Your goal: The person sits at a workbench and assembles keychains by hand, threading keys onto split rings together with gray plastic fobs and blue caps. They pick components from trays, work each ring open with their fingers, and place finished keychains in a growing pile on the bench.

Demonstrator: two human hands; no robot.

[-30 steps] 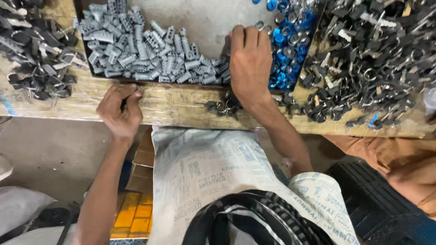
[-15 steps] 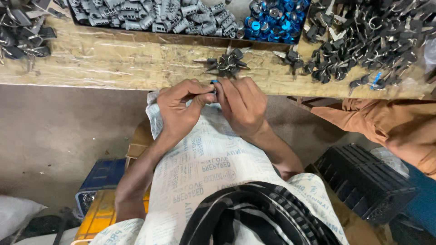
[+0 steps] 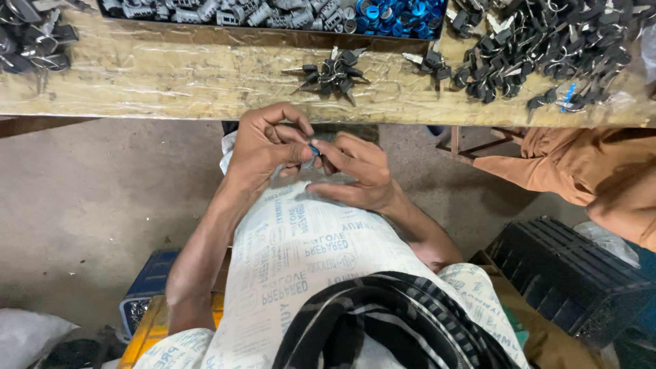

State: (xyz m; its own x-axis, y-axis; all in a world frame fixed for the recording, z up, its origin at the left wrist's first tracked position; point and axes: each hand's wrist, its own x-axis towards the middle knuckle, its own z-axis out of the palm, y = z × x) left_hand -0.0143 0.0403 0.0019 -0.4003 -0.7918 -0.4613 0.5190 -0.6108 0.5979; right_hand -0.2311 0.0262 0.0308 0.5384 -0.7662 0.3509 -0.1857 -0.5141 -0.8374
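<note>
Both hands meet over the lap, just below the near edge of the wooden workbench (image 3: 171, 75). The left hand (image 3: 263, 147) has its fingers curled in, thumb and forefinger pinched together around a small part with a blue end (image 3: 313, 148); most of that part is hidden by the fingers, so its shape cannot be told. The right hand (image 3: 359, 171) comes in from the other side, its fingertips closed on the same small part, the remaining fingers loosely bent below it. The two hands touch at the pinch. Under them lies a white printed cloth (image 3: 307, 260) spread over the person's lap. On the bench, straight above the hands, sits a small cluster of black-headed keys (image 3: 331, 70), with another smaller cluster (image 3: 430, 63) beside it to the right and a large heap of black keys on rings (image 3: 547, 41) further right. Along the back of the bench lie grey metal lock cylinders (image 3: 225, 10) and, next to them, a pile of blue caps (image 3: 403, 14). More dark keys (image 3: 31, 41) sit at the far left. At the right edge another person's brown sleeve (image 3: 581, 171) shows, above a black plastic crate (image 3: 567, 273) on the floor.
</note>
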